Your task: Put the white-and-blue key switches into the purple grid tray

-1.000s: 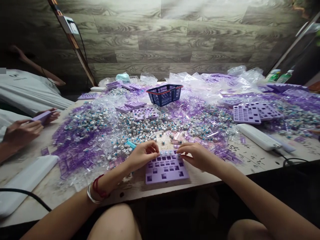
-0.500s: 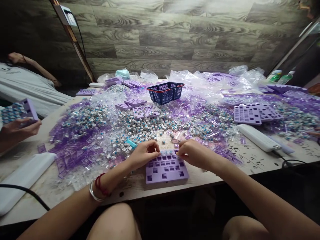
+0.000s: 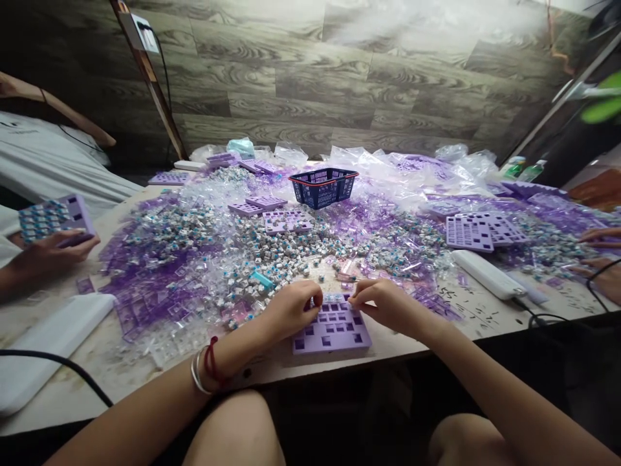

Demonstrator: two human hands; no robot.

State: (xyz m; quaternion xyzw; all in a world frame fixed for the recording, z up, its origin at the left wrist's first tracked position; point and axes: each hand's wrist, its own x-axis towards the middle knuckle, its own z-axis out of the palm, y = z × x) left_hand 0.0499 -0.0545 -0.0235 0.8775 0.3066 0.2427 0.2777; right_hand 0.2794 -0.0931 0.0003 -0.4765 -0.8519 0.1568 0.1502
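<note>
A purple plate with square holes (image 3: pixel 332 340) lies flat at the table's front edge. Along its far row sit a few clear pieces (image 3: pixel 334 298). My left hand (image 3: pixel 297 307) is over the plate's far left corner, its fingers curled together; whatever they pinch is hidden. At the far right corner, my right hand (image 3: pixel 383 301) has thumb and forefinger pressed together at the row's end, on something too small to make out. Just beyond the hands spreads a heap of small white-and-blue switches (image 3: pixel 276 249). A turquoise strip (image 3: pixel 262 279) lies on the near side of that heap.
A dark blue basket (image 3: pixel 324 188) stands behind the heap. More holed purple plates (image 3: pixel 468 233) lie right and back. White power banks (image 3: pixel 488 275) with cables rest on both sides. At left, a co-worker's hand (image 3: pixel 53 255) holds a filled plate; another person's hands (image 3: pixel 601 272) are far right.
The view has shifted slightly. My left hand has moved inward over the plate's far left corner, while my right hand stays pinched at the far right. The left co-worker's plate shows more fully.
</note>
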